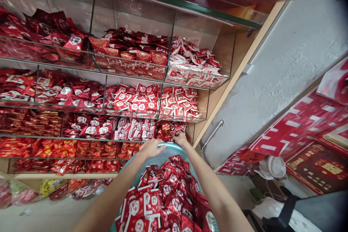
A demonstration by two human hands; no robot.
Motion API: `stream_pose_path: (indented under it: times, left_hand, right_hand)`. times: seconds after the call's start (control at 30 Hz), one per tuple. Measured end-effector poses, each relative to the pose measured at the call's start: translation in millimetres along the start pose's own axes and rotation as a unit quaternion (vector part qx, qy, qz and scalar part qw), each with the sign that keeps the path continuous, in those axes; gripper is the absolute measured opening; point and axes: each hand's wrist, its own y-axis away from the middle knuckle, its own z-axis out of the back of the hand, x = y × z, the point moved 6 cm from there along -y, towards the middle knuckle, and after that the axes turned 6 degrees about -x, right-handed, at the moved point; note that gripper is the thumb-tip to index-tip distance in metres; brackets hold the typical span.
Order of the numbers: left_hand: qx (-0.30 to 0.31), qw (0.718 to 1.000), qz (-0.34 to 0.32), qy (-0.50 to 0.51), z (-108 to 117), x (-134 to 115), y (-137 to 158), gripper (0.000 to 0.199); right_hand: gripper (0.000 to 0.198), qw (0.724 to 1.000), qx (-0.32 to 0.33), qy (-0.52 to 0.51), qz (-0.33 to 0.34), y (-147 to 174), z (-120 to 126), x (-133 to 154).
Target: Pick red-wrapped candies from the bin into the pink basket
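A teal plastic basket [169,152] holds a heap of red candy packets [174,203] with white labels and is in front of the shelves. My left hand [152,147] lies on the far left part of its rim, fingers bent over the edge and thumb along it. Just past the far rim, my right hand [180,138] is at the front of a low compartment with dark red packets [170,127]. Its fingers are curled in, and what they hold, if anything, is hidden.
Glass-fronted shelves [130,67] hold several rows of red packets. A wooden side panel [239,72] meets a grey wall [288,50]. Bagged goods [54,188] lie under the shelves. At right are a white fan [276,166], red boxes [320,166] and a dark chair-like object [288,210].
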Motion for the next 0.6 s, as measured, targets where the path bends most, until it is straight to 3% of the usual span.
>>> stream_pose_path:
  times: [0.23, 0.43, 0.6]
  left_hand:
    - [0.000, 1.000, -0.002, 0.000, 0.1, -0.8, -1.0, 0.053]
    - [0.012, 1.000, 0.005, 0.004, -0.3, 0.3, -1.7, 0.054]
    - [0.019, 1.000, 0.012, 0.003, -0.1, 0.0, -2.5, 0.054]
  right_hand:
    - [0.027, 0.999, -0.022, -0.049, 0.000, -0.2, 5.7, -4.3]
    - [0.025, 0.993, -0.052, -0.105, 0.021, 5.6, 34.0, -10.3]
    - [0.030, 0.979, -0.057, -0.185, 0.060, 33.5, 59.9, -15.0]
